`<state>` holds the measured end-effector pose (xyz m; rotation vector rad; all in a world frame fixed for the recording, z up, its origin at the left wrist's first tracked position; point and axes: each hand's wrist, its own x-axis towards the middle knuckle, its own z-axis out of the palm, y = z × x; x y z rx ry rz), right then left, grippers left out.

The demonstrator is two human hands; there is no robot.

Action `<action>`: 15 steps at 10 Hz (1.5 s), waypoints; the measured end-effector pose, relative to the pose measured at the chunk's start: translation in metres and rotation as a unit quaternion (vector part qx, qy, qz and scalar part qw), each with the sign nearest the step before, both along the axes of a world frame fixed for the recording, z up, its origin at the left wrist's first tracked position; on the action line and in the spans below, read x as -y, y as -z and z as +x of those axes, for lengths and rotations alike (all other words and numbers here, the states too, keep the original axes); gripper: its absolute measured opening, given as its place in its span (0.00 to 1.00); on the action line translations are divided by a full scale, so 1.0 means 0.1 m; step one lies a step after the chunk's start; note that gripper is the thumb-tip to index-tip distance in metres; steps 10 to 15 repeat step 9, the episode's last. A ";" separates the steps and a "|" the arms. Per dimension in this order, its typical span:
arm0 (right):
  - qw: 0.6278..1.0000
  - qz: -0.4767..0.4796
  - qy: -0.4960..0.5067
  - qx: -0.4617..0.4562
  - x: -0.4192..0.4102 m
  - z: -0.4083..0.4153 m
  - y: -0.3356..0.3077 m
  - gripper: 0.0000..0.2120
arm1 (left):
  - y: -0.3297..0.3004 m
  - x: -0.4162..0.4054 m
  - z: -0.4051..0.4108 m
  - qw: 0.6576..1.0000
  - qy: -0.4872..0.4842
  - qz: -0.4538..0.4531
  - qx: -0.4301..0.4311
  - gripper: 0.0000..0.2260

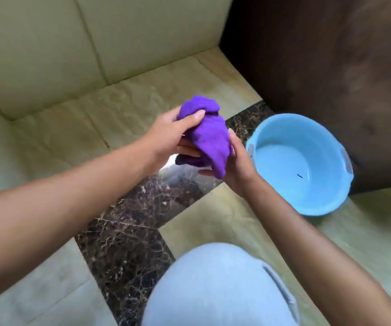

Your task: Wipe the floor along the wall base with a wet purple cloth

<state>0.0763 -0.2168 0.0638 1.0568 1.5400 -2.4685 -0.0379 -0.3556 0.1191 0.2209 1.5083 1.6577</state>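
Note:
A bunched purple cloth [209, 135] is held in the air above the floor, between both hands. My left hand [168, 135] grips its upper end, thumb pressed on top. My right hand [236, 165] closes around its lower end from the right. The cream tiled wall [48, 50] meets the beige floor [123, 102] along a base line that runs behind the cloth. The floor below the hands has a dark marble strip [130, 227].
A light blue basin [338, 201] holding water stands on the floor to the right of my hands, against a dark brown wooden panel [331, 55]. My knee in light grey trousers [213, 290] fills the bottom centre.

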 end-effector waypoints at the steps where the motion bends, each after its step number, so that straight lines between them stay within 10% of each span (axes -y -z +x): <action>1: 0.981 -0.069 0.157 -0.091 -0.63 0.18 0.10 0.23 | 0.10 -0.81 0.08 0.997 0.077 0.013 -0.006 0.11; 2: 0.964 0.016 0.255 -0.077 -1.36 0.52 0.22 0.20 | 0.25 -1.43 0.22 0.995 0.093 -0.020 -0.019 0.11; 4: 0.883 0.368 0.171 0.236 -2.37 1.09 0.78 0.17 | 0.94 -2.38 0.75 0.892 0.252 -0.283 -0.246 0.15; 6: 0.817 0.463 0.063 0.338 -2.58 1.19 1.30 0.21 | 1.26 -2.74 0.98 0.778 0.346 -0.353 -0.387 0.16; 8: 0.783 0.492 0.063 0.375 -2.52 1.13 1.16 0.32 | 1.12 -2.56 0.89 0.734 0.393 -0.324 -0.449 0.25; 15: 0.786 0.546 0.058 0.285 -2.34 1.09 0.86 0.32 | 0.89 -2.42 0.84 0.721 0.383 -0.313 -0.485 0.30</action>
